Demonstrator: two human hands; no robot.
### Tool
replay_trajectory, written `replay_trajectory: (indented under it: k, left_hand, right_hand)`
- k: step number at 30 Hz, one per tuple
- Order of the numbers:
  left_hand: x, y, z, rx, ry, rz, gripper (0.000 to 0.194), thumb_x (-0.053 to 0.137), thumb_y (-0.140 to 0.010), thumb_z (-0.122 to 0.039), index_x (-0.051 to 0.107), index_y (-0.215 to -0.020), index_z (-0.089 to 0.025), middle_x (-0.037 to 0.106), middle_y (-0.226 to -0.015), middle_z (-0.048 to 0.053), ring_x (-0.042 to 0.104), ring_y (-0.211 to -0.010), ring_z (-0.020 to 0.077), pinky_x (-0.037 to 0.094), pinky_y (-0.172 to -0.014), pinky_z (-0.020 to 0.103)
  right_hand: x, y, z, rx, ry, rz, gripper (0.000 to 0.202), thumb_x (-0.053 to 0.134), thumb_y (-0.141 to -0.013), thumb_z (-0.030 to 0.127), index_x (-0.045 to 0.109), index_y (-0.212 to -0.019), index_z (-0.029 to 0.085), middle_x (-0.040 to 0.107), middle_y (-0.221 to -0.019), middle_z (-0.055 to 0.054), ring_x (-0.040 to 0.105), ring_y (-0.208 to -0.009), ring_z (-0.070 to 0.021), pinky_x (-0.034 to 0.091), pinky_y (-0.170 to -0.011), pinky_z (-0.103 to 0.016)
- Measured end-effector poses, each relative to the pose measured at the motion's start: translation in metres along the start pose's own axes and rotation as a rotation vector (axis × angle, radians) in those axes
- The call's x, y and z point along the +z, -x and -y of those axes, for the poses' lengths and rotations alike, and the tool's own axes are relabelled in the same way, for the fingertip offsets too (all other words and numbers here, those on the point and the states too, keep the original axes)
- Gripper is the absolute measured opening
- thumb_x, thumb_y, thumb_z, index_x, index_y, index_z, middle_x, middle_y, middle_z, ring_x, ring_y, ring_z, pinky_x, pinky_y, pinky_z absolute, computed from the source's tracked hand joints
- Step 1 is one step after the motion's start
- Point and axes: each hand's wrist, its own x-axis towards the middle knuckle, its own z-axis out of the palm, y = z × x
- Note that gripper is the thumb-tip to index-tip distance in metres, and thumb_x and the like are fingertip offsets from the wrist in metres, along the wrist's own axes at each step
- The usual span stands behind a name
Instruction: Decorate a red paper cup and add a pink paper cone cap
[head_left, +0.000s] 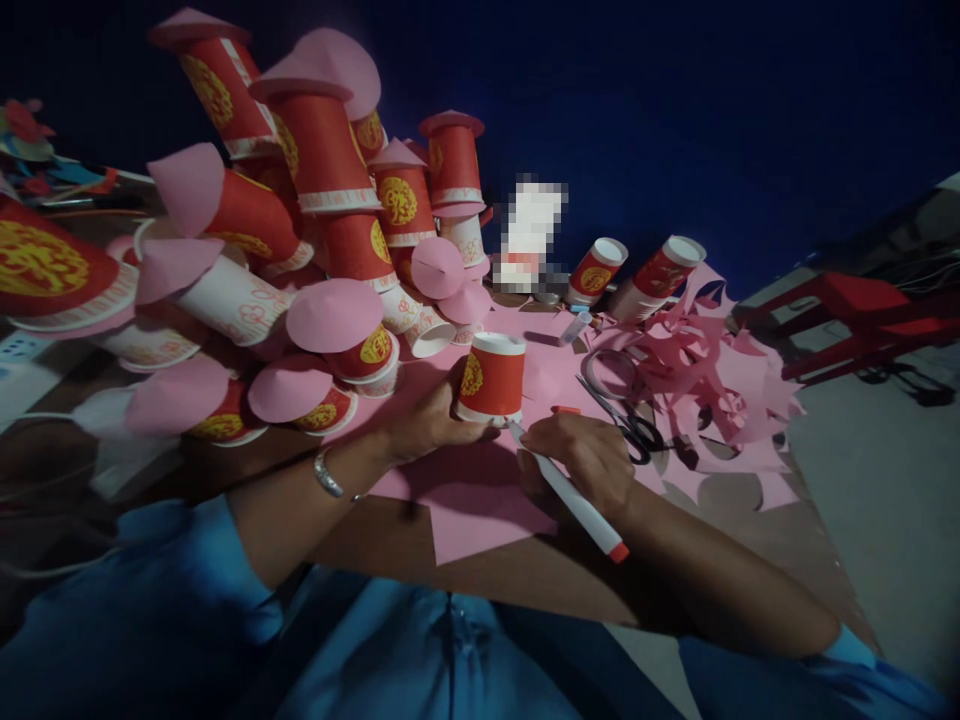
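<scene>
My left hand (pixel 431 420) is closed around the lower left side of a red paper cup (pixel 496 378) with a yellow emblem. The cup is held just above pink paper (pixel 491 500), its white edges at top and bottom. In my right hand (pixel 581 450) is a white marker (pixel 574 500) with a red end, gripped like a pen. Its tip points at the cup's lower white band; whether it touches cannot be made out. A small red piece (pixel 566 410), perhaps the marker's cap, shows by my right fingers.
Many decorated cups with pink paper cones (pixel 335 315) are stacked at the left. Black-handled scissors (pixel 637 435) lie beside a heap of pink paper scraps (pixel 720 390). Two cup stacks (pixel 596 270) stand behind. A red stool (pixel 847 315) is beyond the table's right edge.
</scene>
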Motion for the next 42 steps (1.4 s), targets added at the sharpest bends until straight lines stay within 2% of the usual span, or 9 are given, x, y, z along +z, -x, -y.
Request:
replay_trajectory:
  k: [5,16,21,24,31,38,42]
  left_hand:
    - [0.0004,0.0005,-0.0016,-0.019,-0.002,0.003,0.063,0.085,-0.074,-0.042,0.054,-0.124,-0.019,0.076,-0.12,0.011,0.072,-0.115,0.0317,0.06,-0.1,0.047]
    - [-0.0003,0.0002,-0.0048,0.019,-0.096,-0.011,0.068,0.086,-0.074,-0.046,0.053,-0.128,-0.019,0.074,-0.129,0.014,0.07,-0.122,0.0341,0.058,-0.104,0.047]
    - [-0.0008,0.0008,-0.0053,0.013,-0.176,-0.031,0.064,0.085,-0.073,-0.043,0.054,-0.124,-0.02,0.075,-0.128,0.013,0.07,-0.121,0.0352,0.058,-0.105,0.048]
    - [-0.001,0.0009,-0.0031,0.006,-0.14,-0.021,0.067,0.084,-0.074,-0.045,0.053,-0.127,-0.02,0.075,-0.127,0.014,0.071,-0.119,0.0359,0.06,-0.101,0.048]
    - [0.0021,0.0009,-0.0058,-0.008,-0.133,-0.021,0.068,0.087,-0.073,-0.043,0.053,-0.128,-0.02,0.074,-0.131,0.014,0.069,-0.126,0.0375,0.058,-0.106,0.049]
    - [0.0045,0.0004,-0.0072,0.001,-0.102,-0.025,0.072,0.09,-0.071,-0.044,0.053,-0.129,-0.021,0.074,-0.131,0.015,0.067,-0.129,0.0378,0.058,-0.107,0.049]
    - [0.0045,0.0005,-0.0058,-0.025,-0.074,-0.003,0.075,0.089,-0.072,-0.05,0.052,-0.13,-0.021,0.075,-0.13,0.015,0.069,-0.127,0.0377,0.06,-0.101,0.047]
  right_hand:
    - [0.0007,-0.0019,-0.0005,-0.027,0.026,-0.003,0.013,0.065,-0.092,0.006,0.063,-0.093,0.02,0.068,-0.068,0.001,0.067,-0.057,-0.0141,0.055,-0.055,-0.025]
    - [0.0018,0.001,-0.0036,-0.042,0.048,0.053,0.013,0.064,-0.093,0.008,0.062,-0.1,0.018,0.069,-0.07,-0.001,0.066,-0.059,-0.0141,0.054,-0.057,-0.025]
    - [0.0022,0.0018,-0.0014,-0.041,0.053,0.056,0.013,0.063,-0.094,0.008,0.062,-0.102,0.018,0.07,-0.071,-0.001,0.066,-0.061,-0.0142,0.054,-0.058,-0.025]
    - [0.0027,0.0036,-0.0007,-0.033,0.046,0.056,0.012,0.064,-0.095,0.009,0.063,-0.104,0.017,0.07,-0.073,-0.002,0.065,-0.063,-0.0142,0.054,-0.06,-0.025]
    - [0.0026,0.0023,-0.0021,-0.075,0.017,0.064,0.01,0.069,-0.093,0.007,0.064,-0.1,0.012,0.071,-0.075,-0.005,0.067,-0.063,-0.0146,0.053,-0.058,-0.026]
    - [0.0029,0.0033,-0.0037,-0.057,0.028,0.057,0.01,0.065,-0.096,0.01,0.063,-0.103,0.016,0.072,-0.076,-0.003,0.069,-0.065,-0.0146,0.056,-0.059,-0.025]
    - [0.0026,0.0041,-0.0027,-0.041,0.049,0.057,0.009,0.064,-0.097,0.01,0.062,-0.101,0.018,0.072,-0.074,-0.002,0.069,-0.064,-0.0143,0.057,-0.06,-0.025]
